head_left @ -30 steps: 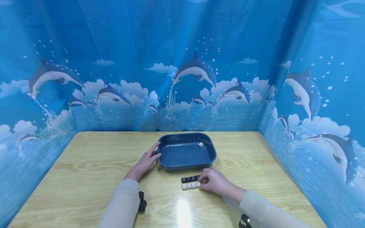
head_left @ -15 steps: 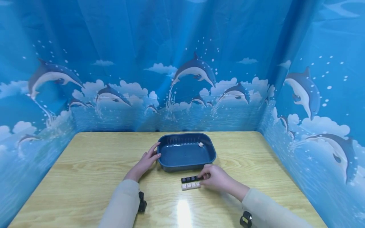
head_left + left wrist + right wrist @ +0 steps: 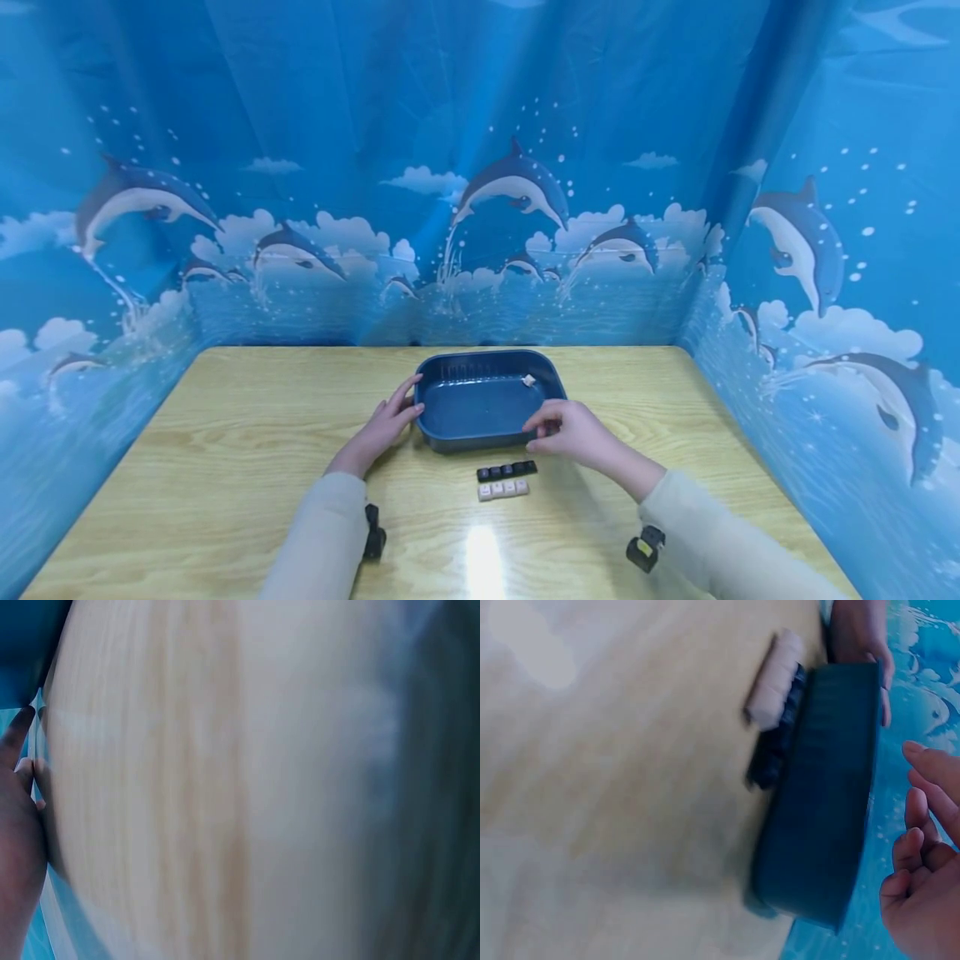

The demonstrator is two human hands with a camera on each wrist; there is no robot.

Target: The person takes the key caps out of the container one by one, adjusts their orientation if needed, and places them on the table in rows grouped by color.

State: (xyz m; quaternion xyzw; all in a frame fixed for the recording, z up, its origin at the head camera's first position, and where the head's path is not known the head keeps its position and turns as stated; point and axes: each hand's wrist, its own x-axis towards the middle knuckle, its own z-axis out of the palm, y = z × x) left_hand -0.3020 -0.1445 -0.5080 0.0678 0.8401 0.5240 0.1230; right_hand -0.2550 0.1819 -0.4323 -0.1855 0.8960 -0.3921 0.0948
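Observation:
My left hand (image 3: 385, 427) rests against the left side of a dark blue tray (image 3: 480, 443), its fingertips touching the rim. At the tray's front right corner hovers my right hand (image 3: 576, 433), thumb and forefinger apart. In the right wrist view, its other fingers bend loosely, and I see nothing between them. In front of the tray lie two short rows of keyboard keycaps: black keycaps (image 3: 507, 472) nearer the tray and white keycaps (image 3: 503, 490) just before them. One small whitish piece (image 3: 528, 381) sits inside the tray at the back right.
The wooden table (image 3: 247, 467) extends on both sides of the tray. A blue curtain (image 3: 360, 167) with printed dolphins hangs behind it and along its sides. A bright light reflection (image 3: 483, 558) lies on the wood near the front.
My right hand has moved from the right end of the keycap rows up to the tray's front right corner, uncovering the black row's end. My left hand and the tray have stayed put.

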